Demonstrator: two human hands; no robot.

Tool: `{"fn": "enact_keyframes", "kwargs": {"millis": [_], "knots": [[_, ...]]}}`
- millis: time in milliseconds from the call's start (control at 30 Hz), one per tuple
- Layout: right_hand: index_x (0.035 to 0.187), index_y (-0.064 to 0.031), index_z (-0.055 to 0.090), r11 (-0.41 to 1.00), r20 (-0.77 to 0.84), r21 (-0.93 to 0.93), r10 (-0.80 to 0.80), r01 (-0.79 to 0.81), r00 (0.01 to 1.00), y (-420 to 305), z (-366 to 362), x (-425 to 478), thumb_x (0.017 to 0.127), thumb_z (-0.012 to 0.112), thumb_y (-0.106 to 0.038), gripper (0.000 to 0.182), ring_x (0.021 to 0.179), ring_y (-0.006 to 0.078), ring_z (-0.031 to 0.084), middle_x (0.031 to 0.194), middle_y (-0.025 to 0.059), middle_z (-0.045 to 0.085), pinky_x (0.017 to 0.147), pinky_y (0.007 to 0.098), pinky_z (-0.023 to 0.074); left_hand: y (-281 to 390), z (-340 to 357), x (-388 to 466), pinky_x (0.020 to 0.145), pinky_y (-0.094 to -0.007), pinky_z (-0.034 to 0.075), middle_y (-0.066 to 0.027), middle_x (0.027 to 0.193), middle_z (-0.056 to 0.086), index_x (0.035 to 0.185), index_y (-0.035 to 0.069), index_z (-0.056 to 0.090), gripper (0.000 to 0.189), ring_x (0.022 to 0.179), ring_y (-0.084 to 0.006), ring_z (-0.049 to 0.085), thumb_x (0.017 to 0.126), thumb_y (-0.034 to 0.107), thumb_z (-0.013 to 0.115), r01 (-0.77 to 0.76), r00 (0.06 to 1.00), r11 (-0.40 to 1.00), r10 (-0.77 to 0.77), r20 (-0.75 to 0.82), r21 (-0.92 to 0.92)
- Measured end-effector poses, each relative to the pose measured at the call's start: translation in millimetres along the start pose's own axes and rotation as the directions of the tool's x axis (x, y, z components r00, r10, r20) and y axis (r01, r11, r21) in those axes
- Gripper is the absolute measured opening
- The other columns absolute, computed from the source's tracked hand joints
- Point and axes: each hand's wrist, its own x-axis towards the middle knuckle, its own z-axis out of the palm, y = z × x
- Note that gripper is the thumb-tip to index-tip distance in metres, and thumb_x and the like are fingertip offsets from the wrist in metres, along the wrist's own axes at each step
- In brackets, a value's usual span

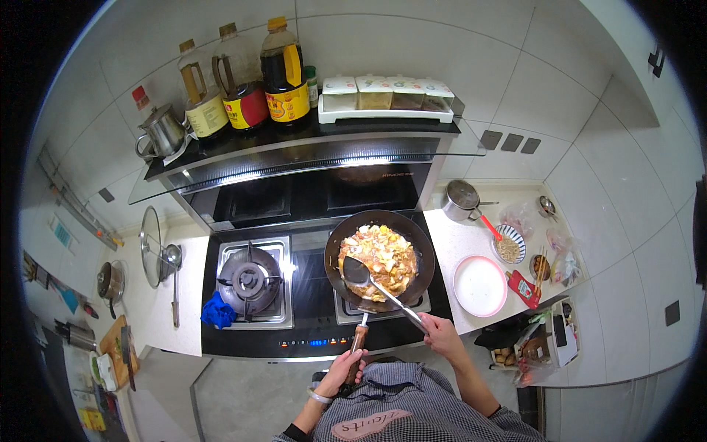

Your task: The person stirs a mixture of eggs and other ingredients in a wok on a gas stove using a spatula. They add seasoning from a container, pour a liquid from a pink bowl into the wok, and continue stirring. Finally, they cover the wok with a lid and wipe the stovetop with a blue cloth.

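A dark wok [425,265] rests over the right burner of the black gas cooktop [312,309]. In it lies chopped food in a reddish-brown sauce [386,248], with pale and yellow pieces. My left hand [349,369] grips the wok's wooden handle [359,338] near its end. My right hand [441,335] holds a metal spatula [399,303] by its handle. The spatula's dark blade sits on the left part of the food, inside the wok.
A pink-rimmed white plate [479,287] lies right of the cooktop, near a red pouch [523,288], a striped bowl [508,244] and a saucepan [459,204]. A blue cloth [218,312] touches the left burner [248,279]. Sauce bottles [284,72] stand on the shelf above.
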Motion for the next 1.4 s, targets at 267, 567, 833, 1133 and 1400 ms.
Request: {"fn": "enact_keyframes", "kwargs": {"millis": [267, 567, 833, 1133, 1400], "knots": [[0.123, -0.0169, 0.064, 0.793, -0.193, -0.472, -0.518, 0.384, 0.833, -15, 26, 14, 0.093, 0.059, -0.026, 0.031, 0.055, 0.0227, 0.057, 0.063, 0.007, 0.055, 0.053, 0.0352, 0.0437, 1, 0, -1, 0.05, -0.0227, 0.046, 0.0007, 0.075, 0.054, 0.115, 0.006, 0.054, 0.032, 0.058, -0.0089, 0.053, 0.099, 0.034, 0.052, 0.001, 1.0, 1.0, -0.001, 0.005, -0.001], [0.122, -0.0247, 0.065, 0.528, -0.084, -0.737, -0.692, 0.423, 0.717, -6, -15, 23, 0.084, 0.068, -0.022, 0.038, 0.058, 0.0258, 0.055, 0.067, 0.0047, 0.05, 0.054, 0.0403, 0.044, -4, -2, 3, 0.048, -0.0233, 0.045, 0.0001, 0.075, 0.055, 0.115, 0.006, 0.055, 0.033, 0.057, -0.01, 0.053, 0.1, 0.034, 0.051, -0.012, 1.0, 1.0, 0.012, -0.003, 0.016], [0.125, -0.0247, 0.062, 0.6, -0.251, -0.739, -0.668, 0.306, 0.701, 9, 25, 69, 0.087, 0.065, -0.022, 0.038, 0.064, 0.0292, 0.058, 0.074, 0.008, 0.052, 0.06, 0.0409, 0.0476, -2, -1, 1, 0.048, -0.0224, 0.045, 0.0004, 0.075, 0.055, 0.115, 0.006, 0.054, 0.033, 0.057, -0.0089, 0.053, 0.099, 0.034, 0.052, -0.003, 1.0, 1.0, 0.002, -0.006, -0.02], [0.121, -0.0178, 0.065, 0.787, -0.469, -0.595, -0.504, 0.162, 0.726, 19, 14, 41, 0.091, 0.061, -0.022, 0.031, 0.068, 0.0312, 0.061, 0.075, 0.0129, 0.061, 0.061, 0.0423, 0.047, -6, -3, 4, 0.049, -0.0229, 0.045, 0.0006, 0.075, 0.055, 0.114, 0.008, 0.055, 0.032, 0.057, -0.009, 0.053, 0.099, 0.035, 0.053, 0.001, 1.0, 0.999, -0.001, 0.0, -0.034], [0.121, -0.0082, 0.064, 0.863, -0.512, -0.472, -0.434, 0.179, 0.741, 20, 12, 1, 0.093, 0.057, -0.021, 0.032, 0.08, 0.0336, 0.067, 0.092, 0.0188, 0.069, 0.068, 0.0387, 0.0508, -2, 0, -1, 0.049, -0.0228, 0.045, 0.0005, 0.075, 0.054, 0.115, 0.007, 0.055, 0.032, 0.058, -0.0092, 0.053, 0.099, 0.035, 0.053, -0.003, 1.0, 1.0, 0.003, -0.021, -0.014]]}}
